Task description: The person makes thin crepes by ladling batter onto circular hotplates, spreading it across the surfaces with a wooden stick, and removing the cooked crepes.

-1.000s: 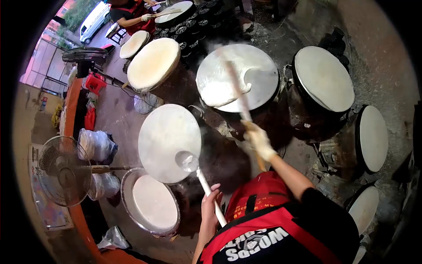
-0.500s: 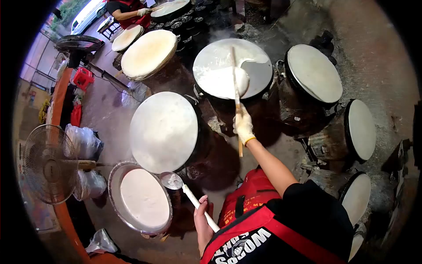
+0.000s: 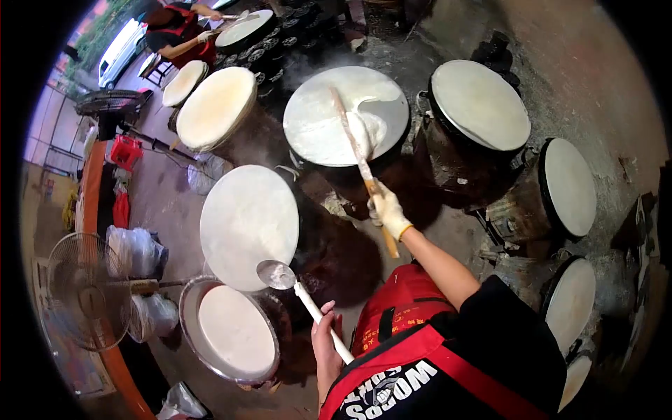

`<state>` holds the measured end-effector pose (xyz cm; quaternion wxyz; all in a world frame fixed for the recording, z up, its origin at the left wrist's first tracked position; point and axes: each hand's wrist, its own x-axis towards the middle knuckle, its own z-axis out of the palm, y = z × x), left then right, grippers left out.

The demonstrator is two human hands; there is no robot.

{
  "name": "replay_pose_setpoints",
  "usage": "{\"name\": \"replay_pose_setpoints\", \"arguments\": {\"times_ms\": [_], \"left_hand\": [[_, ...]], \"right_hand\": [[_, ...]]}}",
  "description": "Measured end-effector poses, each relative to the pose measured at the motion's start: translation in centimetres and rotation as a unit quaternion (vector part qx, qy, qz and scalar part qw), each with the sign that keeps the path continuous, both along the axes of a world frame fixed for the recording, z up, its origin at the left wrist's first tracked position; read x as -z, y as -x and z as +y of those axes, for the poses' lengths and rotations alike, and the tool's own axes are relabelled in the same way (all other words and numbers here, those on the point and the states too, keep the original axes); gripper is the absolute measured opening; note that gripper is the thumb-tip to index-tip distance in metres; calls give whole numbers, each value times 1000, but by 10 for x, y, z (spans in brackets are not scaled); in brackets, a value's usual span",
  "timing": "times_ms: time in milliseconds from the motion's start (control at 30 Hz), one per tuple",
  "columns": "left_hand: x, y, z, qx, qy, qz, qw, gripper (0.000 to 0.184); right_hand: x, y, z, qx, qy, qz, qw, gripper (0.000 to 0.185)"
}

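My gloved right hand (image 3: 388,210) grips a flat wooden spreading stick (image 3: 341,115) by its lower part. The blade lies across a round steaming griddle (image 3: 392,105), in white batter (image 3: 311,129) that coats most of the surface. A thicker pool of batter sits just right of the stick. In my bare left hand (image 3: 326,346) is a metal ladle (image 3: 278,275) with a white handle. Its bowl, smeared with white, hangs between a batter-covered griddle (image 3: 248,227) and a metal tub (image 3: 194,343) of pale batter (image 3: 238,329).
More round griddles (image 3: 479,105) with pale sheets curve down the right side. Stacked pale rounds (image 3: 217,108) are at upper left. A person (image 3: 178,35) in a red apron works at a far griddle. A standing fan (image 3: 87,301) and plastic bags (image 3: 136,248) are at left.
My right hand has swung the stick's far end leftward, spreading batter over more of the griddle's right side. The ladle stays in my left hand. The whole view has shifted slightly.
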<state>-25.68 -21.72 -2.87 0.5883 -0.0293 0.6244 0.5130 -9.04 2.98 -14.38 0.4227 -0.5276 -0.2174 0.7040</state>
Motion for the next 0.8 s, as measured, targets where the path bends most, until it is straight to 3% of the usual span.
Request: {"name": "replay_pose_setpoints", "arguments": {"times_ms": [100, 233, 267, 300, 333, 367, 400, 567, 633, 733, 800], "left_hand": [[4, -13, 10, 10, -8, 8, 1000, 22], [-4, -36, 31, 26, -20, 4, 999, 22], [-5, -42, 38, 28, -21, 0, 999, 21], [-6, -48, 45, 31, -22, -5, 999, 21], [-8, -53, 54, 37, -28, -1, 999, 21], [-9, -59, 63, 44, -35, 3, 998, 21], [-11, -66, 68, 45, -39, 5, 998, 22], [-18, -101, 96, 36, -28, 38, 998, 23], [-20, -112, 104, 40, -27, 33, 998, 23], [-31, -120, 105, 46, -23, 12, 999, 22], [-36, -128, 107, 33, -30, 8, 999, 21]], "right_hand": [[-4, -41, 17, 13, -18, -11, 1000, 33], [-32, -26, 46, 85, 15, 130, 988, 15], [-10, -16, 42, 87, -18, 115, 989, 27], [17, -21, 42, -30, -111, -4, 993, 33], [34, -33, 41, -145, -199, -124, 961, 39], [17, -61, 33, -269, -185, -68, 943, 49], [-27, -90, 25, -296, -31, 11, 955, 51], [-30, -195, 82, -273, -4, -78, 959, 46], [-26, -207, 113, -268, -91, -137, 949, 45], [-36, -173, 153, -248, -158, -224, 929, 42], [-67, -124, 155, -258, -160, -343, 889, 40]]}}
